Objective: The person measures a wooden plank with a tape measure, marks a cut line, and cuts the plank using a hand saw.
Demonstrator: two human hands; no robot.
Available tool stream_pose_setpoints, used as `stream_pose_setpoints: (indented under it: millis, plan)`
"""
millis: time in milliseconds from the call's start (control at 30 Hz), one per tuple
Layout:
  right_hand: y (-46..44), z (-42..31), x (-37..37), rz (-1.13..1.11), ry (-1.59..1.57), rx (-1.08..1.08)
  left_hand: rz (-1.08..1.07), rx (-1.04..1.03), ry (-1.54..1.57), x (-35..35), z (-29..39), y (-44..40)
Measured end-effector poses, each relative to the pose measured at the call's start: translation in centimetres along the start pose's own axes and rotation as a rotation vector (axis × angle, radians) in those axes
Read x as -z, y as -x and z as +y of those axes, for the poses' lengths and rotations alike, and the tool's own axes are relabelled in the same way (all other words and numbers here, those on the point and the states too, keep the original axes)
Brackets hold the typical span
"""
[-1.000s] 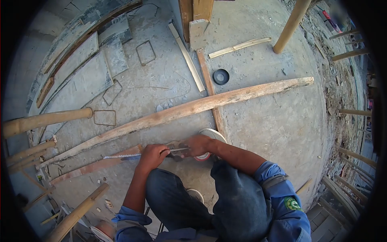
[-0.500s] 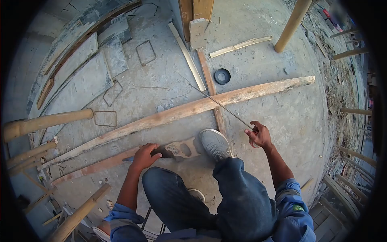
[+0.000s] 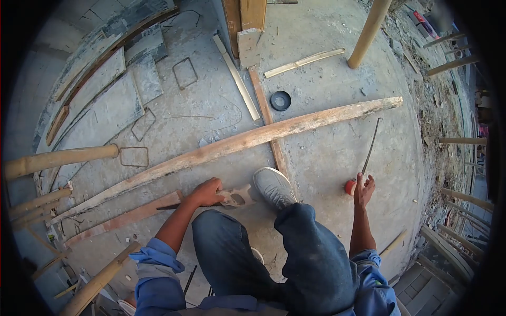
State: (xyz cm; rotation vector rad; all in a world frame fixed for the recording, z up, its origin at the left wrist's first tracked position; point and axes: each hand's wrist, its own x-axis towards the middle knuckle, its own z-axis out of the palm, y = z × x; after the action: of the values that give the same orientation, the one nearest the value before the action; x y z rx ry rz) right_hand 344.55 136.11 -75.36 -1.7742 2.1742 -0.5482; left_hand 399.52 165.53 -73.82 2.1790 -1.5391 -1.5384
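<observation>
My left hand is closed round a handsaw near where its blade meets the wooden handle. The saw lies low over the floor, left of my shoe, its dark blade partly covered by my hand and forearm. My right hand has its fingers stretched and apart, right beside a round red tape measure. From there a thin dark strip with a hooked tip runs forward over the floor. Whether the fingers touch the red case is unclear.
A long curved timber crosses in front of me over a narrow board. A black ring and pale wood strips lie beyond. A reddish plank lies left; bamboo posts stand around.
The strip has swung from pointing forward-left to forward-right and shows shorter. My right hand has moved right and its fingers have spread. My left hand has shifted right and closed on the saw.
</observation>
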Motion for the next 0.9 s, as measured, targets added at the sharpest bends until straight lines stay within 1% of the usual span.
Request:
stream_pose_setpoints:
  millis: [33,67,100,133,200,333,400,433,467,533,600,633,667,733,800,833,900]
  plan:
    - [0.7,-0.2,0.7,-0.066,-0.090,0.031,-0.049,-0.008,0.026,0.2,0.4,0.1]
    - [1.7,-1.4,1.9,-0.133,-0.178,0.064,-0.020,-0.018,0.022,0.4,1.0,0.3]
    - [2.5,-2.2,2.7,-0.241,-0.279,0.021,0.008,-0.029,0.019,0.8,1.9,0.7]
    - [3.8,-4.6,4.6,-0.327,-0.329,0.060,0.037,-0.041,0.017,1.2,2.9,1.1]
    - [5.6,-7.2,7.7,-0.506,-0.294,0.163,0.126,-0.132,-0.035,2.5,5.3,2.0]
    - [8.1,-12.9,14.0,-0.752,-0.325,0.189,0.300,-0.342,-0.166,6.0,11.6,4.8]
    - [7.9,-15.9,16.2,-0.904,-0.359,0.219,0.338,-0.467,-0.164,7.3,15.7,6.2]
    - [7.6,-18.0,17.3,-1.013,-0.283,0.252,0.360,-0.543,-0.162,7.7,17.2,6.4]
    - [6.9,-19.0,17.1,-1.133,-0.276,0.344,0.391,-0.611,-0.159,8.0,18.8,6.6]
    - [6.6,-21.5,16.0,-1.172,-0.190,0.581,0.405,-0.700,-0.098,8.1,22.4,7.2]
    - [7.0,-24.0,14.8,-1.244,-0.165,0.633,0.435,-0.767,-0.055,8.2,25.2,6.4]
    - [6.7,-24.4,13.2,-1.320,-0.236,0.703,0.469,-0.788,-0.032,7.8,26.2,5.6]
    - [6.5,-24.5,12.4,-1.272,-0.262,0.683,0.504,-0.803,0.000,7.5,26.7,4.5]
    - [4.8,-23.2,9.8,-1.222,-0.552,0.568,0.625,-0.771,0.018,7.1,26.8,1.8]
    - [3.4,-23.1,7.6,-1.161,-0.649,0.563,0.764,-0.746,0.008,7.1,27.5,-1.0]
    - [2.6,-22.7,6.9,-1.124,-0.704,0.541,0.733,-0.684,0.026,6.8,27.9,-2.3]
    - [0.2,-22.5,5.5,-1.094,-0.686,0.614,0.767,-0.622,-0.047,5.7,28.7,-5.4]
